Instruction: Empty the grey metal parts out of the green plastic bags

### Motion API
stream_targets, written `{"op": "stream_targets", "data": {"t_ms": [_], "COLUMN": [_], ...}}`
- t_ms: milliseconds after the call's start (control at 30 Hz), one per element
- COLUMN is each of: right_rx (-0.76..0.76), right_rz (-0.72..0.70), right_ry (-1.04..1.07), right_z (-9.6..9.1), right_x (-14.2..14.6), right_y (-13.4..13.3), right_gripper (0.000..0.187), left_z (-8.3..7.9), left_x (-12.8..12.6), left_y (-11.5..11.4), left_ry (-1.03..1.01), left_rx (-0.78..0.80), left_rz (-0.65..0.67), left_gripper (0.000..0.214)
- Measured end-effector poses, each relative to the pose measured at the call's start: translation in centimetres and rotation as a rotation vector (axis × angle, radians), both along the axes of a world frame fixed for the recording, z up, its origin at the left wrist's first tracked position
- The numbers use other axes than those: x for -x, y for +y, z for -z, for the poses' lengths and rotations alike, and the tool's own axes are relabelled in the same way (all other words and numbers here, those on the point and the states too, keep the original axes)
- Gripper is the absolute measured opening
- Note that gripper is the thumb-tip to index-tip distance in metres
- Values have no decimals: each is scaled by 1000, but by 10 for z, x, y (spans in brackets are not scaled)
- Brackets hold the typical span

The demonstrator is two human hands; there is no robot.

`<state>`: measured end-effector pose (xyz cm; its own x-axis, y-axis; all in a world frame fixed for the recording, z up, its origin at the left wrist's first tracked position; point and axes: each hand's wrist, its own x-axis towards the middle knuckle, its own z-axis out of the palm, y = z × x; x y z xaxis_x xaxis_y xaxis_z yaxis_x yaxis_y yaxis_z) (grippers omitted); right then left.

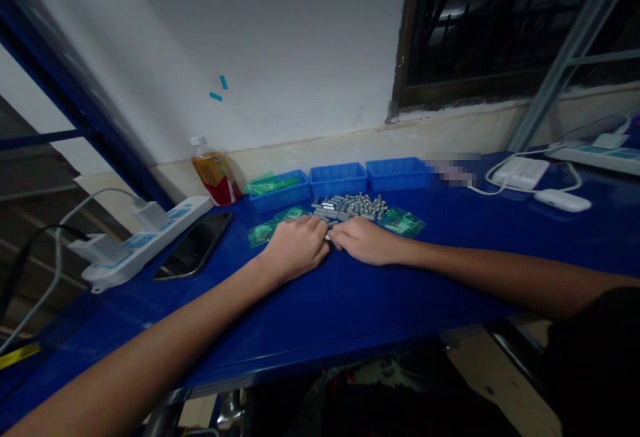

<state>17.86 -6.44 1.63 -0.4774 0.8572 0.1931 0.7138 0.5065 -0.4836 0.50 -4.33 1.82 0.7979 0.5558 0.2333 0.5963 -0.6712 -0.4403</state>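
Note:
My left hand (299, 245) is closed, its fingers curled downward just in front of a heap of small silvery metal parts (353, 206). Fingertips almost meeting it, my right hand (369, 242) is pinched shut from the other side. A small pale piece shows between the two hands, but what it is cannot be made out. Green-printed clear bags (261, 234) with small parts inside lie beside my left hand. Another green bag (401, 222) lies just beyond my right wrist.
Behind the heap stand three blue bins, a left one (283, 196) holding green bags, a middle one (339, 186) and a right one (399, 182). A drink bottle (215, 174), phone (194, 249) and power strip (150, 244) are leftward. White chargers (520, 172) and cables lie right on the blue table (360, 317).

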Motion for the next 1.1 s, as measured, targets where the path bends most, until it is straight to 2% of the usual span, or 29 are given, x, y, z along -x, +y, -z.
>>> {"op": "stream_targets", "data": {"t_ms": [167, 267, 367, 533, 633, 833, 1100], "right_rx": [233, 256, 119, -366, -521, -557, -425], "right_rz": [30, 25, 0, 13, -18, -20, 14], "right_ry": [176, 214, 173, -129, -256, -337, -314], "right_z": [-1, 1, 4, 3, 3, 5, 5], "right_x": [0, 0, -2, -6, -7, -4, -2], "right_y": [4, 5, 4, -2, -4, -4, -4], "right_gripper": [35, 36, 37, 28, 26, 30, 34], "left_z": [1, 1, -1, -3, -3, -3, -2], "left_x": [0, 0, 0, 0, 0, -1, -1], "left_y": [-1, -2, -2, -3, -4, -4, -4], "left_ry": [-8, -21, -31, -35, -31, -25, -16], "left_rx": [1, 7, 20, 36, 40, 44, 37], "left_rz": [-12, -21, -35, -67, -59, -44, -27], "left_gripper": [25, 25, 23, 28, 29, 28, 27]}}
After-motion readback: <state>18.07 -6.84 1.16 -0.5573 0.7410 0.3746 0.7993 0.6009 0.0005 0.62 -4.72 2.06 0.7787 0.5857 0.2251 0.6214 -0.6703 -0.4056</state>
